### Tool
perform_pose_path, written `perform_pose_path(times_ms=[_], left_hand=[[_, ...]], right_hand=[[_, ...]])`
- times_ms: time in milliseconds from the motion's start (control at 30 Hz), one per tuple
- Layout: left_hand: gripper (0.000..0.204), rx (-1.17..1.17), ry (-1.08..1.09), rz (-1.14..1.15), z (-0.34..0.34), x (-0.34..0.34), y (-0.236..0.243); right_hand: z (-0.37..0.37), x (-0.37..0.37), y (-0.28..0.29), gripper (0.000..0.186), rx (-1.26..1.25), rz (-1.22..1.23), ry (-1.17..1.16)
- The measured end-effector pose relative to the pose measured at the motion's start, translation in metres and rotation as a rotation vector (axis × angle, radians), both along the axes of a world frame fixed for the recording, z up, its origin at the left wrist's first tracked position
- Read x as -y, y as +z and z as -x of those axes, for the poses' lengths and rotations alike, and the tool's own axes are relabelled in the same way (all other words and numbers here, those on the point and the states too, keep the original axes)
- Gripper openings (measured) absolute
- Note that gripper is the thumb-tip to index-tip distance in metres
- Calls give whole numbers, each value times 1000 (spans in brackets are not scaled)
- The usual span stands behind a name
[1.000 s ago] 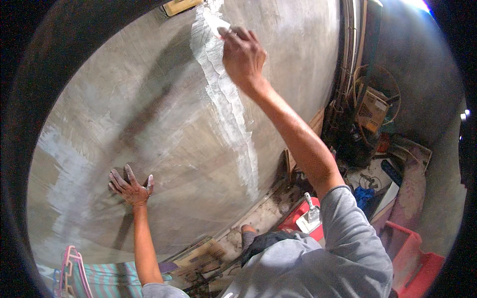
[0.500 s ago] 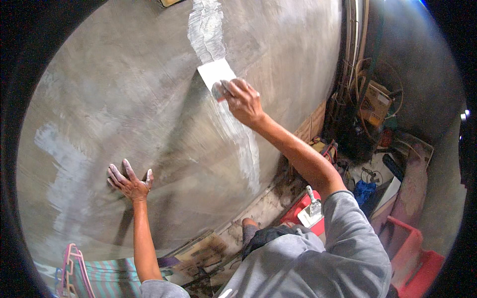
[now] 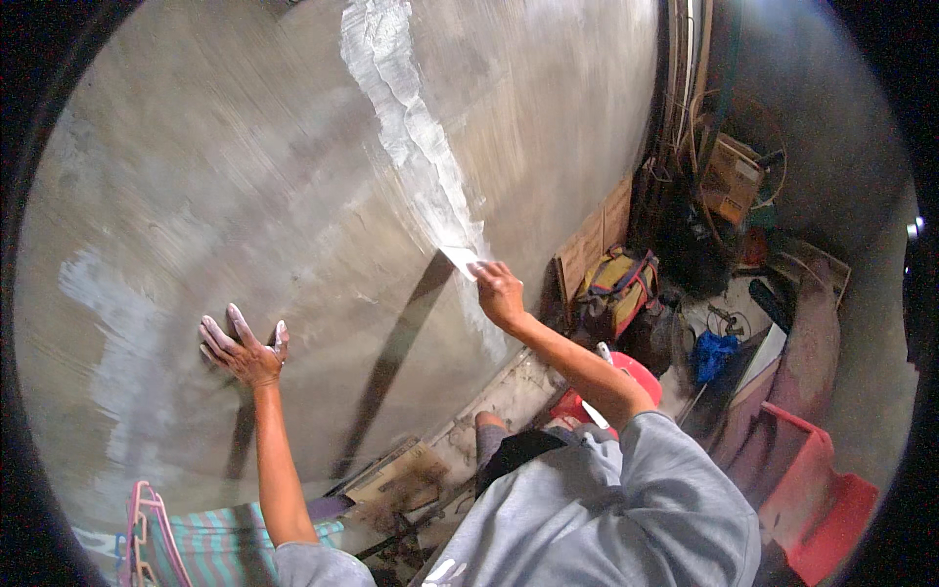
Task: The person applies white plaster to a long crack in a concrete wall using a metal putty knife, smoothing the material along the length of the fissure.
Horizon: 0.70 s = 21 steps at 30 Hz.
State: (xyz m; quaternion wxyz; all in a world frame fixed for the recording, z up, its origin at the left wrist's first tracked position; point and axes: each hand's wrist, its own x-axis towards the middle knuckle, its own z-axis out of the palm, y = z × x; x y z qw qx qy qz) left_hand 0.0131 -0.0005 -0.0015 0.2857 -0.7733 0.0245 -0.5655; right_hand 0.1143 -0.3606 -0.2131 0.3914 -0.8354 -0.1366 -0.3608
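Note:
My right hand [image 3: 503, 295] grips a flat white putty spreader [image 3: 460, 259] and holds its edge against the grey wall [image 3: 264, 225]. The blade sits low on a long white strip of putty [image 3: 406, 122], which runs from the top of the view down toward the floor. Ridged, wet-looking putty lies above the blade; a thinner smear shows below it. Away to the left, my left hand [image 3: 246, 358] rests flat on the wall with fingers spread and whitened. A broad pale patch [image 3: 122, 338] marks the wall beside it.
Below my right arm stands a red bucket [image 3: 638, 374] with a putty knife [image 3: 595, 415], partly hidden. A yellow bag [image 3: 618, 290], a blue plastic bag [image 3: 715, 354], a cardboard box [image 3: 730, 178] and a red plastic piece [image 3: 817, 504] crowd the right. Striped cloth [image 3: 220, 538] and a pink hanger [image 3: 147, 519] are lower left.
My right hand has drawn the spreader down along the strip, from its upper part to near its lower end. More ridged putty shows above the blade. My left hand stays on the wall.

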Motion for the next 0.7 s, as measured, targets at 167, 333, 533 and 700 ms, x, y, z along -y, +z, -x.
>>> perform_pose_path(times_ms=[167,333,533,700], left_hand=[[80,23,14,-23,-4,2,-1],[79,40,22,-34,-2,2,-1],[80,41,15,-42,-1,0,0],[80,26,10,-25,-2,1,1]], right_hand=[[-19,3,-75,8,-889,-1310,163],[-22,-12,-75,6,-945,-1665,79],[-23,-34,-50,5,-895,-1683,24],[-36,-42,-30,2,-985,-1523,-63]])
